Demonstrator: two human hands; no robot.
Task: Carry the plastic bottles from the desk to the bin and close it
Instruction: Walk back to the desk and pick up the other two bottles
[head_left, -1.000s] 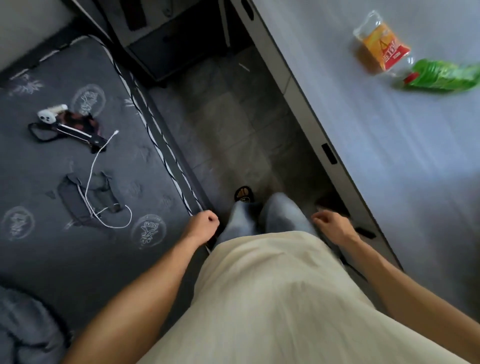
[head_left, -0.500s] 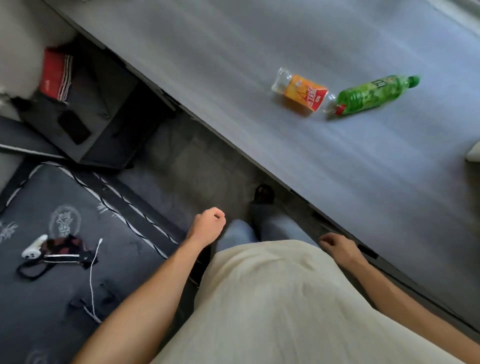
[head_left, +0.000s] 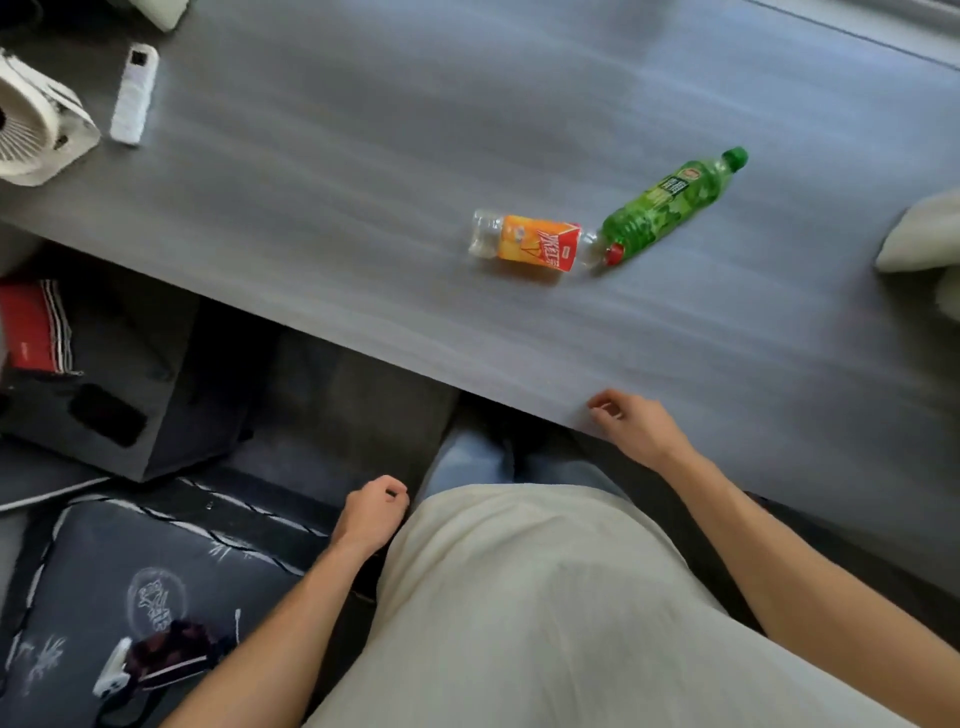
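Note:
Two plastic bottles lie on their sides on the grey desk (head_left: 363, 171). The clear bottle with an orange label (head_left: 535, 245) has a red cap that touches the base of the green bottle (head_left: 675, 200), which points up and right. My right hand (head_left: 636, 428) hovers over the desk's near edge, fingers loosely curled, holding nothing, well short of the bottles. My left hand (head_left: 371, 514) hangs by my hip below the desk, loosely closed and empty. No bin is in view.
A white fan (head_left: 36, 124) and a white remote (head_left: 134, 93) sit at the desk's far left. A pale cloth (head_left: 922, 234) lies at the right edge. Below left stand a dark box (head_left: 104, 395) with a red item (head_left: 31, 335) and a dark mattress (head_left: 156, 597).
The view has turned from the floor and mattress toward the desk. My right hand rose from beside my leg to the desk's edge. The bottles have not moved on the desk.

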